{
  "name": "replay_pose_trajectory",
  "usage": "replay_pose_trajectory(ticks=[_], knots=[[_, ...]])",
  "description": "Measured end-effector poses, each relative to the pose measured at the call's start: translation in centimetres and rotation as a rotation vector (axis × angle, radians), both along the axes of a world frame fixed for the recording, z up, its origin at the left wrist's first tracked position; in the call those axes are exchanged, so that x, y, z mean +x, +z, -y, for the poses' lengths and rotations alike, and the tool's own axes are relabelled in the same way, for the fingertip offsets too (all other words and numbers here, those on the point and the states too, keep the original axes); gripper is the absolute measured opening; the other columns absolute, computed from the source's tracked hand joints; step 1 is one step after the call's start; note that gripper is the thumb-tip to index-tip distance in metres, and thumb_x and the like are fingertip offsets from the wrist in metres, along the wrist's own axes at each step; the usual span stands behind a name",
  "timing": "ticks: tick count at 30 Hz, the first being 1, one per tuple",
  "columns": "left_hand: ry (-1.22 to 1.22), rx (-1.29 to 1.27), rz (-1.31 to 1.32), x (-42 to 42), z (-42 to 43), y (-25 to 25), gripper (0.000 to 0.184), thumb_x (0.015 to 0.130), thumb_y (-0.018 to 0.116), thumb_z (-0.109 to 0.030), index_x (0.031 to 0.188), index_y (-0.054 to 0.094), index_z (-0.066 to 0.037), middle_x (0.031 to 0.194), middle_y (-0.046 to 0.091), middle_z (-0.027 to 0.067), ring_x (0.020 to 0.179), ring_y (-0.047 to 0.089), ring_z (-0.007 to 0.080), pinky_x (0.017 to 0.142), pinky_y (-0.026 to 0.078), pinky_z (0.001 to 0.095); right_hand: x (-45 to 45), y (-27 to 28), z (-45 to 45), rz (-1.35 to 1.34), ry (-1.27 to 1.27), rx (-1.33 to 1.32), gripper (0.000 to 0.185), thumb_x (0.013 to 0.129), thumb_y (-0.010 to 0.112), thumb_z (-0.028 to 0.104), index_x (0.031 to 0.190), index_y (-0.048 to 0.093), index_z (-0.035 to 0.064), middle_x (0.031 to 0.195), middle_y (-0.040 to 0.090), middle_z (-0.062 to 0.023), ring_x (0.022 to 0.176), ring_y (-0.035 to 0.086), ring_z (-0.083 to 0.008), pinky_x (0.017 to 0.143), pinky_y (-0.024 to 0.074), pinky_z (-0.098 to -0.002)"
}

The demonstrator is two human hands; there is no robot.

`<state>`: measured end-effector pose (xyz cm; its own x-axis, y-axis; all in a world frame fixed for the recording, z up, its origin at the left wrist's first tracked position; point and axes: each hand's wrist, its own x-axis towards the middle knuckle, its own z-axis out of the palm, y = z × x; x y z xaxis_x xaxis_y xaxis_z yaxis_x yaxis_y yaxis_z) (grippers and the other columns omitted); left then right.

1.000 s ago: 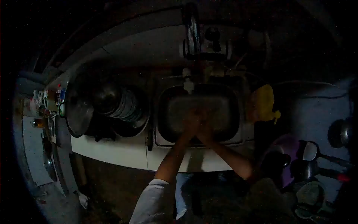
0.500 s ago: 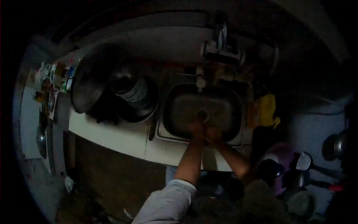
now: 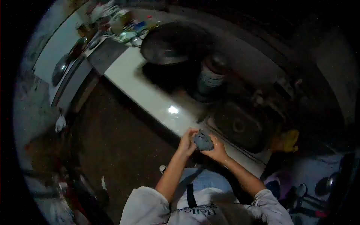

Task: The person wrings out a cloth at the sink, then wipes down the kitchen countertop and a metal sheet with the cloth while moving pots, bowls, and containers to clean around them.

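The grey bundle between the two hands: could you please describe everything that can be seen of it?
The grey bundle is small and bluish, with an uneven outline and darker marks or folds. It looks like crumpled cloth, but dimness leaves the material uncertain. The left hand and right hand hold it between them, by the edge of the counter, below and left of the sink in the picture.
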<state>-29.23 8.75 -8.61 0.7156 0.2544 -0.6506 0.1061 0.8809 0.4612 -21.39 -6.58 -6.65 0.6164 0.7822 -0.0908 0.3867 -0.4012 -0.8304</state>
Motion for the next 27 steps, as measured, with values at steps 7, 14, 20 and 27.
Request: replay_pose_trajectory(ticks=[7,14,20,27], knots=[[0.474,0.575,-0.267,-29.8,-11.2,2.7,0.038,0.093,0.049,-0.028,0.122,0.039,-0.007,0.118,0.049,0.0122,0.098,0.055,0.0208,0.079,0.049,0.034,-13.6,12.3,-10.6,-0.436,0.26,0.335,0.072,0.063,0.081,0.016,0.124,0.045,-0.0007,0.118,0.053,-0.0149,0.112,0.051,-0.0257,0.098,0.0391,-0.0362],[0.587,0.464,-0.762,-69.8,-7.3,-12.1,0.02,0.092,0.048,-0.022,0.085,0.057,-0.006,0.085,0.057,0.0053,0.076,0.056,0.0138,0.064,0.045,0.0255,-28.5,27.5,-19.5,-0.393,0.994,0.832,0.044,0.087,0.051,0.035,0.094,0.055,-0.0084,0.102,0.058,-0.0285,0.086,0.062,-0.0393,0.071,0.0512,-0.0426],[1.196,0.448,-0.8,-72.2,-1.4,1.5,0.018,0.091,0.049,-0.023,0.087,0.058,-0.008,0.087,0.058,0.0045,0.08,0.057,0.0141,0.068,0.046,0.0255,-38.2,30.4,-24.1,-0.435,1.193,0.869,0.018,0.092,0.049,0.014,0.088,0.063,0.0024,0.091,0.065,-0.0141,0.074,0.065,-0.0232,0.067,0.0546,-0.0308],[1.258,0.529,-0.368,-63.9,-6.3,6.4,0.025,0.089,0.048,-0.02,0.103,0.054,-0.001,0.1,0.057,0.0112,0.087,0.057,0.0204,0.078,0.046,0.0291,-42.7,28.4,-30.4,-0.489,1.516,0.884,0.033,0.087,0.05,0.029,0.09,0.06,-0.0021,0.098,0.06,-0.0211,0.081,0.064,-0.0303,0.067,0.0532,-0.0357]])
